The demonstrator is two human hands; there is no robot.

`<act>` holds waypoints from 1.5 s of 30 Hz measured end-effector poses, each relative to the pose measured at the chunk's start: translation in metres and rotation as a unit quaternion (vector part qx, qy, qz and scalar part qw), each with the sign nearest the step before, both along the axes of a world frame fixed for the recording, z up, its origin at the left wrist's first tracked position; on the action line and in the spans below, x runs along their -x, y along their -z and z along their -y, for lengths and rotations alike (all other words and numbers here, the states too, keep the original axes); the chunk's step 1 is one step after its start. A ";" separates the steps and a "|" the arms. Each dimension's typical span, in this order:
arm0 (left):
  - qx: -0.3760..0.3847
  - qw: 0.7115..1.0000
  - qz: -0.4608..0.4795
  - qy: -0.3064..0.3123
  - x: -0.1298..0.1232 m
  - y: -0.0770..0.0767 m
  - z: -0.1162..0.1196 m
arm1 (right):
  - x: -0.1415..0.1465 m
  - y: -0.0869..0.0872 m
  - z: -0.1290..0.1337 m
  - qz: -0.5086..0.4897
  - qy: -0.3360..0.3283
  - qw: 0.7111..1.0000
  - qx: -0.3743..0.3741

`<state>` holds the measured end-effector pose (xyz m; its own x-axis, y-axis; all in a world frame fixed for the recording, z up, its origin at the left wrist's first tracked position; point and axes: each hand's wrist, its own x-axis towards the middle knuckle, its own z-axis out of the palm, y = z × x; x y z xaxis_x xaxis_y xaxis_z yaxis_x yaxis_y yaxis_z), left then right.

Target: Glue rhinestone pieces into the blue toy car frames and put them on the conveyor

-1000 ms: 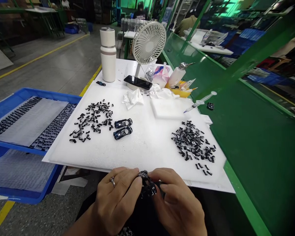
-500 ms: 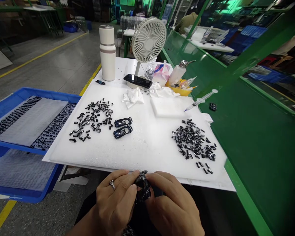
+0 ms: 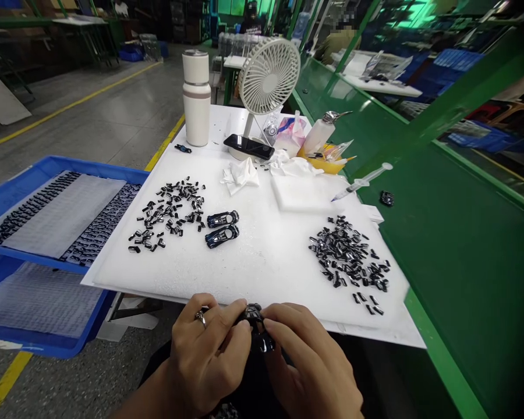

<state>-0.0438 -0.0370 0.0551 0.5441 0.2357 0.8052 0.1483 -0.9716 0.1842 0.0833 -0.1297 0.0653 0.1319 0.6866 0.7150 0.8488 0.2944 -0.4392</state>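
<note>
Between my two hands, just below the table's front edge, is a dark toy car body (image 3: pixel 255 317). My left hand (image 3: pixel 212 349), with a ring on one finger, pinches its left side. The fingers of my right hand (image 3: pixel 308 355) press on its right side. Two dark blue car bodies (image 3: pixel 222 228) lie side by side on the white foam sheet (image 3: pixel 244 273). Left of them are scattered small black parts (image 3: pixel 170 206). A denser pile of small black parts (image 3: pixel 349 250) lies at the right.
Behind stand a white bottle (image 3: pixel 196 99), a fan (image 3: pixel 269 78), a phone (image 3: pixel 248 146) and a yellow bowl (image 3: pixel 332 167). A syringe (image 3: pixel 362 182) rests at the right. Blue trays (image 3: pixel 76 267) are at the left. People sit in the background.
The car body in my hands has tilted, and my fingers have shifted slightly on it. The view has moved a little, so the table appears slightly farther right.
</note>
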 end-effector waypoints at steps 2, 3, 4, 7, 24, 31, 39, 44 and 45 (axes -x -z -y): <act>-0.018 1.000 -0.001 -0.008 0.000 -0.003 -0.001 | -0.001 0.002 0.001 -0.001 -0.001 1.000 -0.007; -0.023 1.000 0.002 -0.008 0.001 -0.003 -0.001 | -0.001 0.004 0.001 -0.014 -0.005 1.000 -0.010; -0.023 1.000 0.007 -0.005 0.002 -0.002 -0.001 | -0.001 0.006 0.002 -0.037 -0.013 0.999 -0.011; 0.006 1.000 0.007 0.001 0.005 0.003 0.002 | 0.002 0.017 0.004 -0.136 -0.037 0.990 -0.028; -0.037 0.999 0.010 -0.013 0.002 -0.006 0.006 | 0.021 0.035 0.001 -0.317 0.021 0.944 -0.083; -0.029 0.999 -0.007 -0.011 0.007 -0.004 0.006 | 0.027 0.036 0.005 -0.291 0.043 0.951 -0.096; -0.031 0.999 0.005 -0.034 0.007 -0.001 0.012 | 0.029 0.036 0.011 -0.259 0.066 0.960 -0.087; -0.041 0.998 0.018 -0.053 0.004 -0.002 0.013 | 0.036 0.025 0.006 -0.237 0.120 0.959 -0.098; -0.041 0.998 0.018 -0.051 0.004 -0.002 0.013 | 0.036 0.023 0.005 -0.239 0.118 0.959 -0.097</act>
